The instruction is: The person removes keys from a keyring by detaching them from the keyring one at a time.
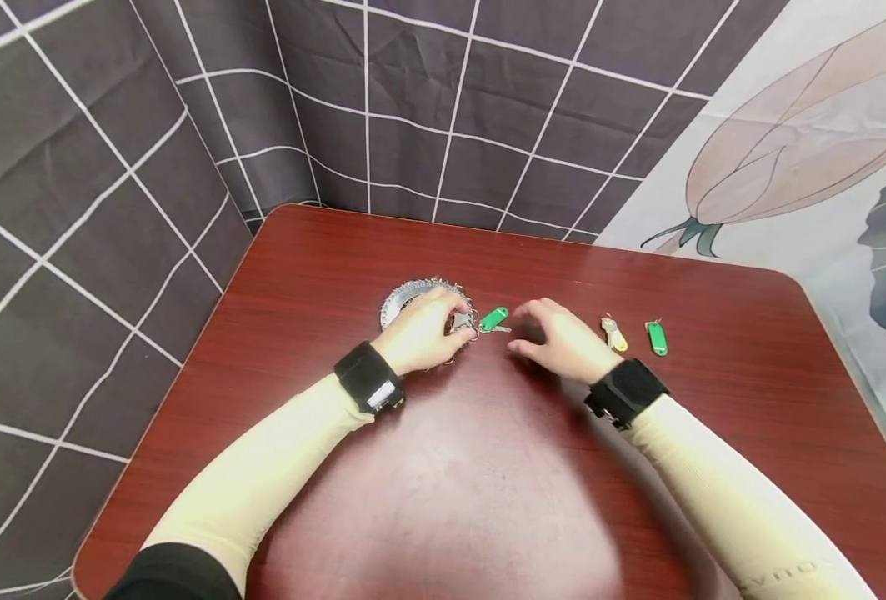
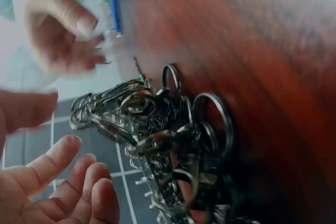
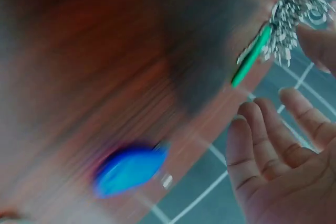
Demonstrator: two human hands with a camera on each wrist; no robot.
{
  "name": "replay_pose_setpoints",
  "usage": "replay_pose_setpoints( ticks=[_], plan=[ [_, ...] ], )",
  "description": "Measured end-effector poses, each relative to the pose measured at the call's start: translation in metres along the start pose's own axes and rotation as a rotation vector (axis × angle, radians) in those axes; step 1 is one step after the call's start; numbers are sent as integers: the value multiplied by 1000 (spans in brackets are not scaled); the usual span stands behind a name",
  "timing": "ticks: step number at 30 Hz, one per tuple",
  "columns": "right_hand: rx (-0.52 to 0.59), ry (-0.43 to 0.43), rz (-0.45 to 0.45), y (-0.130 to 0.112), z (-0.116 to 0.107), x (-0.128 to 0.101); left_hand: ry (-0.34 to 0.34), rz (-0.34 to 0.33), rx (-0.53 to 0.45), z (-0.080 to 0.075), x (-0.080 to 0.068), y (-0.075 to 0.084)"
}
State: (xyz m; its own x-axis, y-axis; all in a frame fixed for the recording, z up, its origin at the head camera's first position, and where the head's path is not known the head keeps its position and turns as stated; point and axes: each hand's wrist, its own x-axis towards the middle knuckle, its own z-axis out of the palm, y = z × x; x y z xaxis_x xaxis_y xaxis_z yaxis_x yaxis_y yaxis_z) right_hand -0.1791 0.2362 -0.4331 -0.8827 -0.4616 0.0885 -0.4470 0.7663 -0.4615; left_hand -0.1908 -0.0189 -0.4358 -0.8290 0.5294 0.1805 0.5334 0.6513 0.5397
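Nearby, yellow tag (image 1: 614, 334) and green tag (image 1: 657, 337) lie beside right hand (image 1: 563, 340).

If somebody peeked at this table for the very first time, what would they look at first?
Probably the shiny heap of metal key rings near the far middle of the dark red table, with the left hand resting on it. Next, the bright green key tag lying between the two hands, with the right hand hovering beside it. Farther right lie a yellow-tagged key and another green tag.
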Motion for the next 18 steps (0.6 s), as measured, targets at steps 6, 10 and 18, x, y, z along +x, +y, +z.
replay_pose_setpoints(
  ticks=[6, 10, 18],
  plan=[
    [-75, -28, -99, -9, 17, 32, -44, 60, 224, 12, 10, 4],
    [-119, -47, -91, -10, 23, 42, -43, 64, 256, 16, 13, 4],
    [-155, -56, -19, -12, 30, 47, -43, 58, 266, 23, 11, -2]
  ],
)
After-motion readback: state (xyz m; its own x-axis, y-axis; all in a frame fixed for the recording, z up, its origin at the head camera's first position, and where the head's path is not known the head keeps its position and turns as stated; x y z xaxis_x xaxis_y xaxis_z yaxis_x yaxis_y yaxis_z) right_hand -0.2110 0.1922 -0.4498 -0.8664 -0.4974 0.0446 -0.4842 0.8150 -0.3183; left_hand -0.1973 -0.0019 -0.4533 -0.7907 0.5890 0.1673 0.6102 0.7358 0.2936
